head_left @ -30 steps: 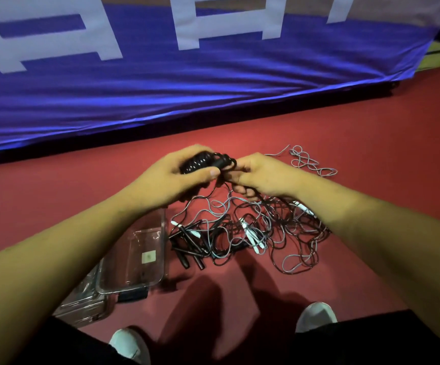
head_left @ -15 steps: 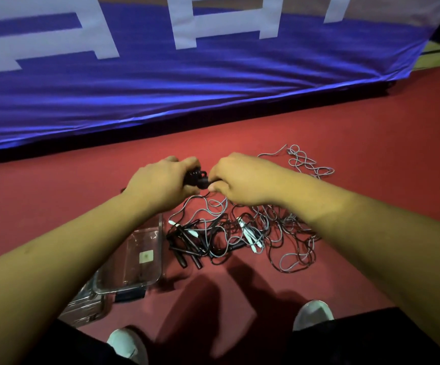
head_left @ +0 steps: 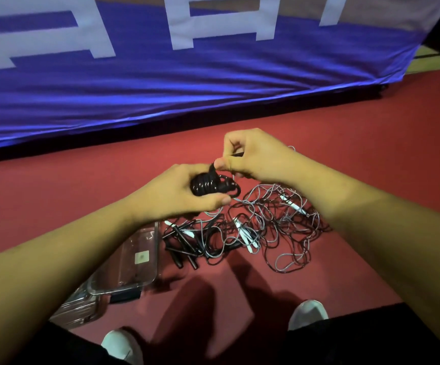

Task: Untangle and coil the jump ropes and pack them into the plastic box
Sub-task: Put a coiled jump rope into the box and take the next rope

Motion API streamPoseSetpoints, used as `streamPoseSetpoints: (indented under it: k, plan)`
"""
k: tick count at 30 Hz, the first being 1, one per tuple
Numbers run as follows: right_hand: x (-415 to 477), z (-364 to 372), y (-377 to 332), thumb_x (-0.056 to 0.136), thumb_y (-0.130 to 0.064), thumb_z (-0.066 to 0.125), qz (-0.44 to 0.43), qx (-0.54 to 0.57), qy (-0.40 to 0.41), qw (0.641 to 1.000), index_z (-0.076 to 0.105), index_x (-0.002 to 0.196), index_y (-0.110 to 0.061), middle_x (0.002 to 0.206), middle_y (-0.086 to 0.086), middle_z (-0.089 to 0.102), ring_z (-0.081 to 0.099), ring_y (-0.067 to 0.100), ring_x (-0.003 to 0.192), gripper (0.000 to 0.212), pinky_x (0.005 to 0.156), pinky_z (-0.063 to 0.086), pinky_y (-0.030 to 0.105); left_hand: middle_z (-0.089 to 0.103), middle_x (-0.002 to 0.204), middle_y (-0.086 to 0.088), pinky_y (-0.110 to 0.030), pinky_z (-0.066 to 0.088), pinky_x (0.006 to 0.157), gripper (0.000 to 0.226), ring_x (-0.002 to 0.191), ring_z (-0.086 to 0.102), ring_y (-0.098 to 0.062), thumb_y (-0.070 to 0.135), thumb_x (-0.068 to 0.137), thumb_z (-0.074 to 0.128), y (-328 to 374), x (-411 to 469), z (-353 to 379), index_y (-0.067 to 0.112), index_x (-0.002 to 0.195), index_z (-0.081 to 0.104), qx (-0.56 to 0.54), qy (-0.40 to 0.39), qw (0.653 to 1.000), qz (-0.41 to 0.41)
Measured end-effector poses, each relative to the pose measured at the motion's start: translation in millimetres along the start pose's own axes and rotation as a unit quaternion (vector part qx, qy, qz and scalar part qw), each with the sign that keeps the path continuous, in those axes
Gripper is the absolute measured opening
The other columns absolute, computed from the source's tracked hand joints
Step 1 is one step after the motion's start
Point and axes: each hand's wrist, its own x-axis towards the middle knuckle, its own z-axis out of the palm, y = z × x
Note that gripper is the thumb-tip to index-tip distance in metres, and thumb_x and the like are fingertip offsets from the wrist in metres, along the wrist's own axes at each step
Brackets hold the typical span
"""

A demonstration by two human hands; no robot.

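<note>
The left hand and right hand are bare, as are both forearms running back from the fingers to the picture's edges. Well behind the fingers, toward the wearer, black fabric legwear covers both legs; beside it show two white round-toed shoes, one per side.

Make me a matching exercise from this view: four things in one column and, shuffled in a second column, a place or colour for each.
Things:
1. coiled black rope
2. tangled ropes
3. plastic box
4. banner

Place or colour:
A. spread loose on the red floor
B. blue with white letters
C. gripped in the left hand
D. clear, on the floor to the left of the tangle

Pairs: 1-C, 2-A, 3-D, 4-B.
</note>
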Motion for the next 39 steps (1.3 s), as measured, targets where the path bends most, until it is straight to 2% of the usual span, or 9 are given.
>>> streamPoseSetpoints:
  k: [4, 6, 8, 12, 19, 24, 27, 31, 39]
  plan:
    - [4.3, 9.5, 3.6, 0.094, -0.007, 0.056, 0.058, 0.145, -0.027, 0.987, 0.051, 0.076, -0.003, 0.044, -0.003, 0.045, 0.029, 0.011, 0.039, 0.019, 0.042, 0.02, 0.019, 0.06, 0.07, -0.019, -0.027, 0.043, 0.044, 0.03, 0.044, 0.05, -0.022, 0.042, 0.075, 0.075, 4.2, 0.5, 6.9, 0.022, 0.094, 0.061, -0.271, 0.047, 0.961, -0.014]
    - [7.2, 11.2, 0.8, 0.096, -0.007, 0.052, 0.077, 0.176, -0.03, 0.981, 0.053, 0.091, 0.006, 0.044, -0.004, 0.039, 0.026, 0.01, 0.041, 0.014, 0.044, 0.018, 0.02, 0.058, 0.07, -0.02, -0.029, 0.044, 0.048, 0.049, 0.042, 0.048, -0.021, 0.04, 0.07, 0.082, 5.3, 3.2, 8.1, 0.016, 0.104, 0.055, -0.363, 0.057, 0.93, -0.005]
    - [8.5, 11.7, -2.9, 0.097, -0.011, 0.052, 0.087, 0.177, -0.019, 0.98, 0.055, 0.084, -0.002, 0.048, 0.0, 0.04, 0.027, 0.011, 0.043, 0.016, 0.043, 0.019, 0.019, 0.059, 0.072, -0.019, -0.032, 0.046, 0.05, 0.052, 0.044, 0.048, -0.022, 0.032, 0.077, 0.08, 6.6, 5.8, 9.0, 0.018, 0.114, 0.047, -0.405, 0.081, 0.911, -0.01]
    - [7.0, 13.3, -3.4, 0.097, -0.013, 0.055, 0.098, 0.137, -0.004, 0.986, 0.059, 0.073, -0.014, 0.062, 0.009, 0.052, 0.035, 0.007, 0.04, 0.025, 0.041, 0.031, 0.019, 0.058, 0.08, -0.018, -0.033, 0.048, 0.053, 0.018, 0.048, 0.05, -0.023, 0.028, 0.092, 0.061, 8.1, 8.4, 10.6, 0.022, 0.106, 0.05, -0.455, 0.107, 0.884, -0.019]
    - [1.6, 6.5, -8.7, 0.09, -0.006, 0.064, 0.059, 0.173, 0.059, 0.981, 0.059, 0.093, -0.006, 0.06, 0.008, 0.057, 0.047, 0.017, 0.046, 0.006, 0.045, 0.043, 0.027, 0.057, 0.082, -0.014, -0.029, 0.049, 0.046, 0.028, 0.047, 0.051, -0.022, 0.04, 0.091, 0.057, 8.1, 11.6, 6.7, 0.021, 0.111, 0.05, -0.497, 0.094, 0.86, -0.061]
    - [-8.5, -1.2, -14.1, 0.095, -0.001, 0.051, 0.001, 0.37, -0.056, 0.927, 0.057, 0.11, 0.004, 0.08, 0.019, 0.062, 0.059, 0.021, 0.062, 0.016, 0.061, 0.053, 0.029, 0.052, 0.078, -0.009, -0.024, 0.046, 0.041, 0.045, 0.043, 0.047, -0.015, 0.052, 0.093, 0.046, 7.4, 7.4, 3.3, 0.009, 0.093, 0.057, -0.573, 0.023, 0.813, -0.099]
    - [-9.6, -2.5, -15.6, 0.1, -0.006, 0.043, -0.009, 0.365, -0.077, 0.928, 0.057, 0.105, 0.003, 0.079, 0.02, 0.064, 0.058, 0.021, 0.061, 0.018, 0.061, 0.053, 0.029, 0.053, 0.076, -0.009, -0.022, 0.043, 0.04, 0.05, 0.042, 0.045, -0.013, 0.054, 0.092, 0.044, 6.2, 4.9, 2.9, 0.007, 0.09, 0.06, -0.585, 0.007, 0.804, -0.108]
    - [-3.2, 2.5, -14.8, 0.095, -0.005, 0.054, -0.005, 0.306, 0.011, 0.952, 0.066, 0.105, -0.006, 0.073, 0.012, 0.06, 0.052, 0.016, 0.059, 0.016, 0.051, 0.047, 0.024, 0.052, 0.075, -0.009, -0.021, 0.042, 0.039, 0.046, 0.041, 0.044, -0.012, 0.057, 0.093, 0.041, 5.5, 2.3, 3.8, 0.014, 0.099, 0.056, -0.601, -0.005, 0.79, -0.122]
    - [-1.6, 2.9, -17.3, 0.086, -0.012, 0.058, 0.013, 0.457, 0.032, 0.889, 0.065, 0.095, -0.002, 0.101, 0.012, 0.071, 0.06, 0.014, 0.066, 0.015, 0.054, 0.049, 0.02, 0.05, 0.073, -0.007, -0.022, 0.042, 0.037, 0.049, 0.042, 0.042, -0.011, 0.062, 0.093, 0.037, 4.8, 1.4, 0.6, 0.017, 0.098, 0.057, -0.629, -0.036, 0.77, -0.101]
